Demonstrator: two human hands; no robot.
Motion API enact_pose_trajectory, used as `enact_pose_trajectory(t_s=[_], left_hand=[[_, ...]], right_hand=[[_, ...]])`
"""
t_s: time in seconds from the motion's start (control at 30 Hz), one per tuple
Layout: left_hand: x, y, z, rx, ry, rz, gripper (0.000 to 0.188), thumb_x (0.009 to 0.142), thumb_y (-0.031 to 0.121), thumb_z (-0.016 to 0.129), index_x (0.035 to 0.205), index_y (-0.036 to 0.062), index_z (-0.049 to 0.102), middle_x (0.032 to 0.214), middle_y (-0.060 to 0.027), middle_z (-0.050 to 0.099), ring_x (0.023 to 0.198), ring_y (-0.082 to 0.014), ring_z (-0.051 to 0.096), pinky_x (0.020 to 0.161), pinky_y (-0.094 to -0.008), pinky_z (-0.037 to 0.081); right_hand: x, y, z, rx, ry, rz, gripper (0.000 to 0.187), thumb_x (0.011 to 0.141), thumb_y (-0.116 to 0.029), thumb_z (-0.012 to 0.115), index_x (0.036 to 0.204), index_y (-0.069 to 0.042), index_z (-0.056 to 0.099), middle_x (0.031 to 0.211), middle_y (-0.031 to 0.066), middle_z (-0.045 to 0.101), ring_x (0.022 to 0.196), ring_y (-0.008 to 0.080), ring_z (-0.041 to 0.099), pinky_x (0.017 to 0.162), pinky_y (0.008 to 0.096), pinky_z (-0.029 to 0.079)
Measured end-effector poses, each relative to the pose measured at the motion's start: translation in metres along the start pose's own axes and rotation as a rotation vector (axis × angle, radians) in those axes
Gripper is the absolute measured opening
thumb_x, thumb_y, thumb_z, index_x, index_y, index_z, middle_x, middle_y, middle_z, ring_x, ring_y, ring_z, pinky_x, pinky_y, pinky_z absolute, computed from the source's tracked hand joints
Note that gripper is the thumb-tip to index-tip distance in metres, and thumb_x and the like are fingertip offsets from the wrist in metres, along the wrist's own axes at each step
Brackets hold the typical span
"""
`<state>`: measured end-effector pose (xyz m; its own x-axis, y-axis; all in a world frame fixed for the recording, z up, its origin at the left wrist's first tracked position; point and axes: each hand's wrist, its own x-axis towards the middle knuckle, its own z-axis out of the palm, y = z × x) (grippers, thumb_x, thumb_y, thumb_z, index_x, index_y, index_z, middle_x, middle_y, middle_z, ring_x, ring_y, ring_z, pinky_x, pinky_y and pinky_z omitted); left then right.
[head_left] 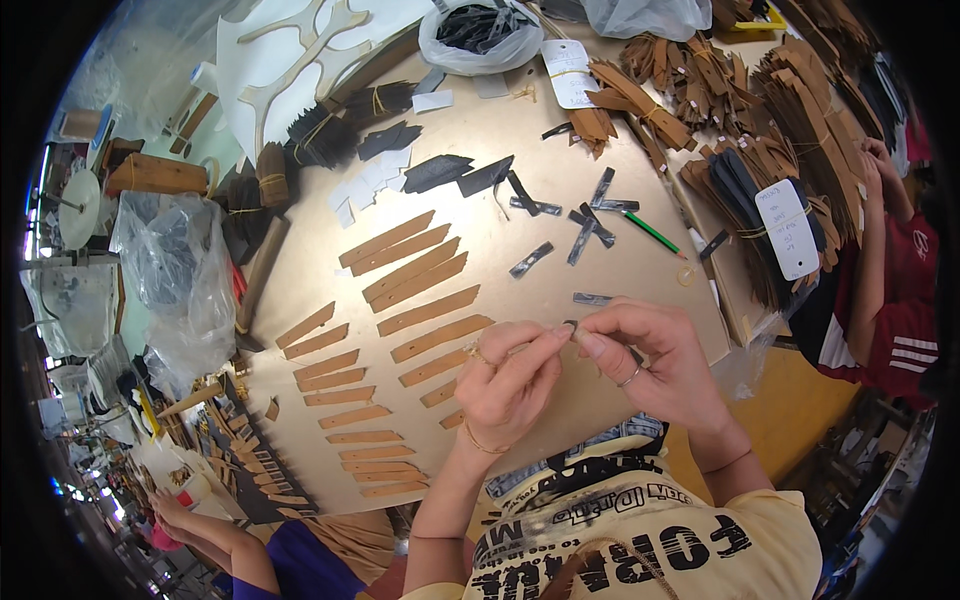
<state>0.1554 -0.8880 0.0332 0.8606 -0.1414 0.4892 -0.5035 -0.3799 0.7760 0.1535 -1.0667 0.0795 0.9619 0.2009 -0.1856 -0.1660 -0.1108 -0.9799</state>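
Above the table's near edge, my left hand (pixel 512 380) and my right hand (pixel 652 362) meet with fingertips pinched together. Between them shows a small dark strip (pixel 571 325), mostly covered by the fingers. Just beyond my right hand lies a short black strip (pixel 592 299). To the left of my hands, brown leather pieces (pixel 420 281) with slanted ends are laid out in two columns, some partly hidden behind my left hand. Several black strips (pixel 582 240) lie loose farther off, beside a green pencil (pixel 652 232).
Banded bundles of brown strips (pixel 690 85) and dark strips with a white tag (pixel 786 230) crowd the far right. A plastic bag of black pieces (pixel 474 35) stands at the back. Co-workers' arms show at right (pixel 870 250) and lower left (pixel 215 535).
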Motion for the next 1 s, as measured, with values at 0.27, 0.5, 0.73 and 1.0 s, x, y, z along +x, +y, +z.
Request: enact_pose_trajectory(t_s=[0.27,0.5,0.73,1.0], left_hand=[[0.002,-0.004,-0.003,0.015,-0.032,0.073,0.038,0.069,-0.012,0.073,0.103,0.0033,0.075,0.095,-0.0079,0.064,0.081,-0.0202,0.065,0.069,-0.0295,0.053],[0.006,0.010,-0.006,-0.238,-0.063,-0.274,0.028,0.075,-0.006,0.075,0.102,0.0011,0.075,0.093,-0.0078,0.066,0.080,-0.0153,0.065,0.071,-0.0259,0.053],[0.015,0.017,-0.014,-0.145,-0.133,-0.308,0.021,0.079,-0.007,0.073,0.099,0.0000,0.075,0.090,-0.0080,0.066,0.079,-0.0141,0.064,0.071,-0.0248,0.051],[0.016,0.021,-0.011,-0.058,-0.105,-0.285,0.018,0.081,-0.006,0.072,0.098,-0.0006,0.073,0.090,-0.0089,0.065,0.074,-0.0176,0.065,0.066,-0.0269,0.052]], right_hand=[[0.002,0.002,0.002,-0.040,0.027,-0.057,0.010,0.093,-0.005,0.065,0.095,0.004,0.068,0.079,0.0066,0.064,0.070,0.0110,0.058,0.064,0.0249,0.046],[0.005,0.005,0.005,-0.214,0.069,-0.214,0.009,0.090,-0.004,0.065,0.097,0.001,0.066,0.078,0.0089,0.062,0.062,0.0159,0.060,0.056,0.0273,0.048],[0.002,0.004,0.006,-0.358,0.066,-0.280,0.010,0.088,-0.001,0.066,0.097,0.002,0.064,0.081,0.0110,0.062,0.063,0.0187,0.059,0.056,0.0275,0.048],[0.003,0.008,0.009,-0.472,0.107,-0.381,0.012,0.087,0.001,0.066,0.099,0.001,0.064,0.084,0.0126,0.063,0.066,0.0234,0.063,0.058,0.0303,0.051]])
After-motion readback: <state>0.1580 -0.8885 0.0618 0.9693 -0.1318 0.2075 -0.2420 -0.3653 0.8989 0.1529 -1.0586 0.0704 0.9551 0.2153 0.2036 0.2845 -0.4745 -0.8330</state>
